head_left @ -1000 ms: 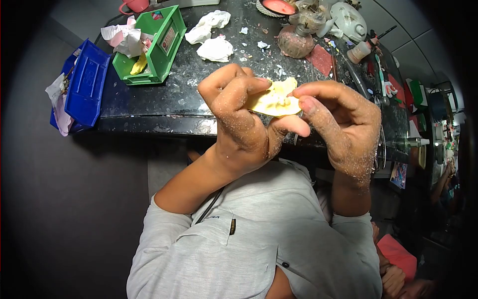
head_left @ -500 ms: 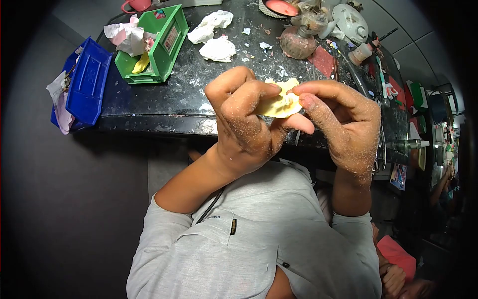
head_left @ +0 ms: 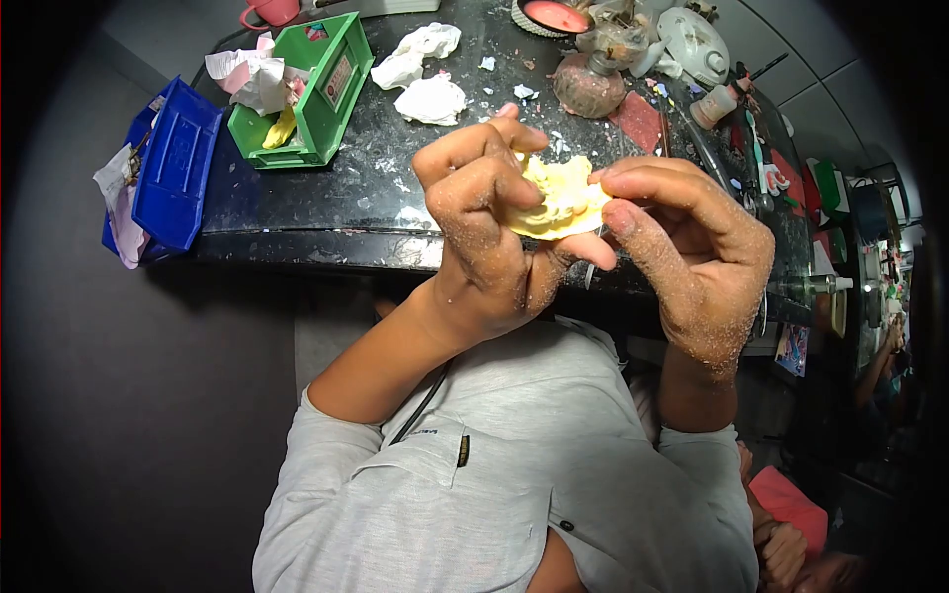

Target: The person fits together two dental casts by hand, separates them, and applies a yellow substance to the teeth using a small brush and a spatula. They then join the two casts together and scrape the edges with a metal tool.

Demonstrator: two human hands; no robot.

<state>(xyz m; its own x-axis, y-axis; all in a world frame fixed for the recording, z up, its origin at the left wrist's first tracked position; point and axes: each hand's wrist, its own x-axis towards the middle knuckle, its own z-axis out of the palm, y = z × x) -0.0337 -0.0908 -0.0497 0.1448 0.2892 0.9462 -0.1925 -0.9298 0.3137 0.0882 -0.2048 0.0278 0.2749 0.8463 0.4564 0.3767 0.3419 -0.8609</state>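
Observation:
Between my two hands, above the front edge of the bench, is a yellow dental cast (head_left: 563, 198) with a bumpy upper side and an uneven rim. My left hand (head_left: 484, 208) grips its left side, the thumb underneath and bent fingers over the top; one fingertip sticks up behind. My right hand (head_left: 702, 237) pinches at the cast's right edge with thumb and index finger, the other fingers curled behind. Whether anything small sits in that pinch is hidden. Pale dust grains cover both hands.
A green bin (head_left: 336, 99) and a blue bin (head_left: 178, 168), both holding scraps, stand at the left. Crumpled white lumps (head_left: 430, 99) lie on the dark bench (head_left: 316, 212). Behind are a glass burner (head_left: 590, 89), a red slab (head_left: 638, 121) and a small bottle (head_left: 714, 106). Another person's hand (head_left: 781, 553) shows lower right.
The cast has tilted and shows more of its bumpy side. My left fingers have lifted and spread somewhat. My right hand has shifted slightly right, its fingertips now at the cast's edge.

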